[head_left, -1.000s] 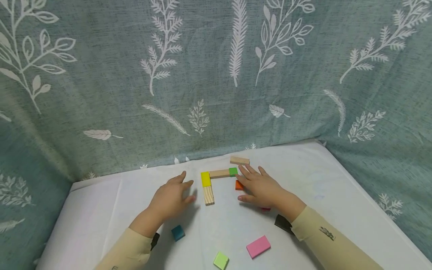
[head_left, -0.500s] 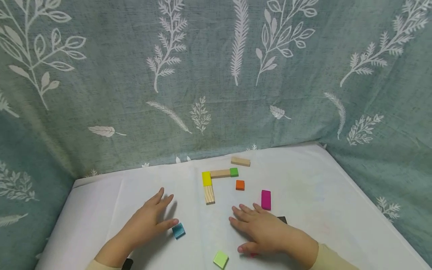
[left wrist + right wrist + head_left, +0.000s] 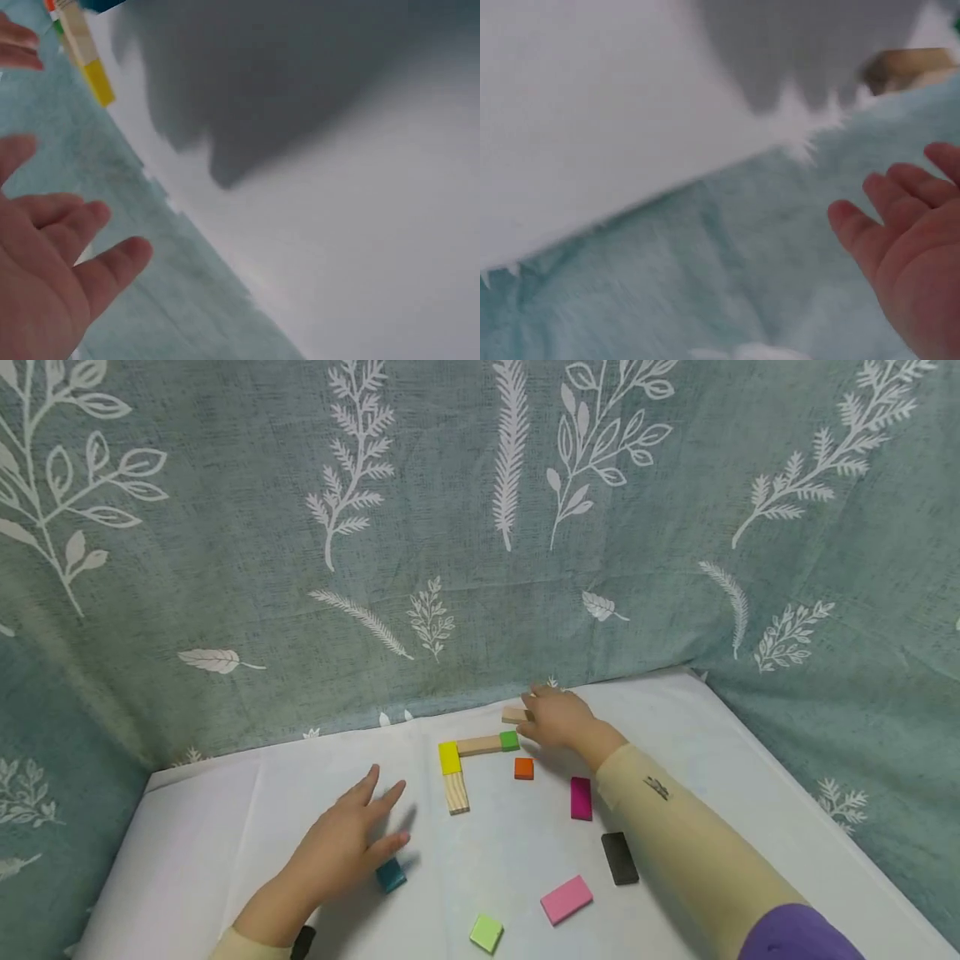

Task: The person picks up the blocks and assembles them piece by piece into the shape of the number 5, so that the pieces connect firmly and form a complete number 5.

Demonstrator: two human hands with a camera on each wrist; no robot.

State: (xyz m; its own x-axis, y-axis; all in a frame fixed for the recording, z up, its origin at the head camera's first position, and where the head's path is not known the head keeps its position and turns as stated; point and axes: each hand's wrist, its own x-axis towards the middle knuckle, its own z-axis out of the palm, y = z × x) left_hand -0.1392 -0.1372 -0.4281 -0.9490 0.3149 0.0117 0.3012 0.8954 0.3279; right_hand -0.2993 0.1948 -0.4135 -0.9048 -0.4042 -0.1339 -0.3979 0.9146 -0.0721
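Note:
My right hand (image 3: 542, 718) reaches to the back of the white table (image 3: 712, 760). Its straight fingers lie at the right end of a plain wooden block (image 3: 514, 715) near the curtain; whether they touch it I cannot tell. The right wrist view shows the right hand (image 3: 900, 225) open, with that wooden block (image 3: 907, 66) beyond its fingertips. My left hand (image 3: 382, 814) hovers open, fingers spread, just above a teal block (image 3: 391, 874). The left wrist view shows the left hand (image 3: 67, 255) holding nothing.
A yellow block (image 3: 449, 757), a wooden bar (image 3: 480, 745), a green block (image 3: 509, 741) and a second wooden bar (image 3: 456, 792) form an L. Loose blocks: orange (image 3: 523, 768), magenta (image 3: 581, 798), black (image 3: 619, 858), pink (image 3: 566, 899), light green (image 3: 486, 933). Leaf-print curtain (image 3: 225, 568) walls the table.
My right hand drew back to the front of the table, then reached to the wooden block at the back. My left hand pulled back beside the teal block.

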